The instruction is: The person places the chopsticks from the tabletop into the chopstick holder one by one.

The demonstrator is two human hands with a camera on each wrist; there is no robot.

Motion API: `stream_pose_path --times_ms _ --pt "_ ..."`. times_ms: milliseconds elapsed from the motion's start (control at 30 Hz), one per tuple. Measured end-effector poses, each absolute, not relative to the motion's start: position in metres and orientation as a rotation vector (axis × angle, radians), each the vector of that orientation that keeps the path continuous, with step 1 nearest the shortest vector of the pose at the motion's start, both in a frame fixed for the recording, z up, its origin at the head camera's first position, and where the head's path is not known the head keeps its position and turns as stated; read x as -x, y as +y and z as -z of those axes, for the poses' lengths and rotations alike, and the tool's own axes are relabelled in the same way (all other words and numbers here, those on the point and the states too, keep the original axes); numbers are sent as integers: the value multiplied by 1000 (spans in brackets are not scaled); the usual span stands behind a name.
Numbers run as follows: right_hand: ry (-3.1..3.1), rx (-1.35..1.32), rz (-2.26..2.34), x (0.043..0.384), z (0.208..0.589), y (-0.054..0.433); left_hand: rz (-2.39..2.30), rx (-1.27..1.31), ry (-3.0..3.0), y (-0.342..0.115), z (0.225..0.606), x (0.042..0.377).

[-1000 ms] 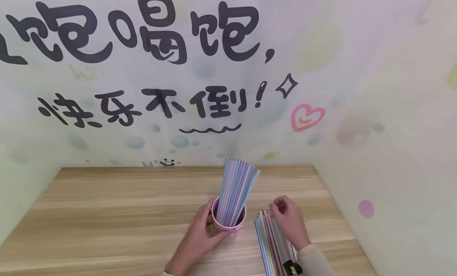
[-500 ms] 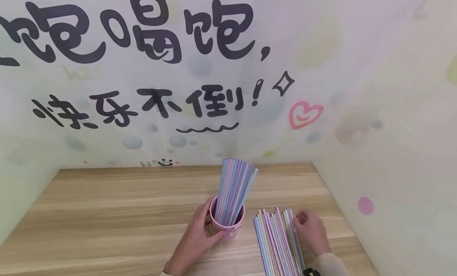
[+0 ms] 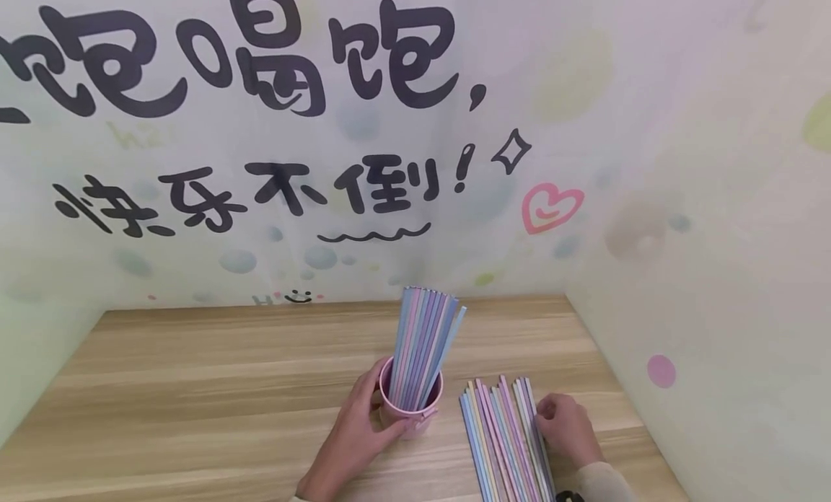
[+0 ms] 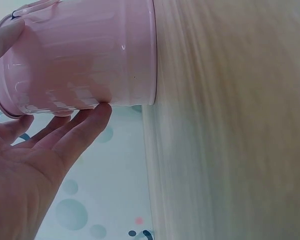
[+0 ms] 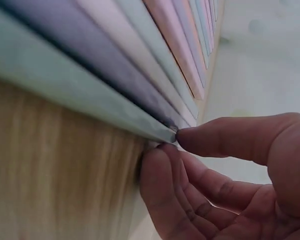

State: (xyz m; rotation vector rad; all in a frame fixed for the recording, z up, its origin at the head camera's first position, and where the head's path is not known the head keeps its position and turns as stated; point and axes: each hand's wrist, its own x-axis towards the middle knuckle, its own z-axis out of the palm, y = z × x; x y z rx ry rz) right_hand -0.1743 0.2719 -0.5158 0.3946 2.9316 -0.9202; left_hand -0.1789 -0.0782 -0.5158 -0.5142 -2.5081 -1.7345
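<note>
A small pink bucket (image 3: 410,414) stands on the table, holding an upright bundle of pastel chopsticks (image 3: 422,343) in blue, pink and purple. My left hand (image 3: 360,430) grips it from the left, thumb at the near side and fingers round the far side. In the left wrist view the bucket wall (image 4: 79,60) lies between the thumb and fingers. To its right, more chopsticks (image 3: 506,444) lie in a loose row. My right hand (image 3: 566,426) is at the row's right edge. Its thumb and forefinger pinch the end of the outermost, pale green chopstick (image 5: 114,110).
The wood-grain table (image 3: 227,401) extends to the left of the bucket. A white printed wall (image 3: 350,271) rises at the back, and another wall (image 3: 727,285) closes off the right side.
My right hand has moved right, from over the middle of the chopstick row to its right edge, uncovering the row. My left hand stays on the bucket. The head view has shifted slightly.
</note>
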Motion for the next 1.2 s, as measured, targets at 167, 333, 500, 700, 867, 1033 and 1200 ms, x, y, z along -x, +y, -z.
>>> stream_pose_path --times_ms 167,333,500,700,867,1033,1200 --pt "2910 -432 894 175 514 271 1743 519 -2502 -78 515 178" --pt "2916 -421 875 175 512 271 1753 522 -2489 -79 514 178" --pt "2915 -433 848 174 511 272 1753 520 -2480 -78 514 178" --pt "2898 -438 887 174 514 276 1752 523 -2485 -79 515 178" --pt "2869 -419 1040 174 514 281 1748 528 -2494 -79 516 178" --pt "2843 -394 1253 174 503 276 1747 524 -2499 -79 516 178" --pt "2834 -399 1451 174 480 262 1750 525 -2499 -79 515 178"
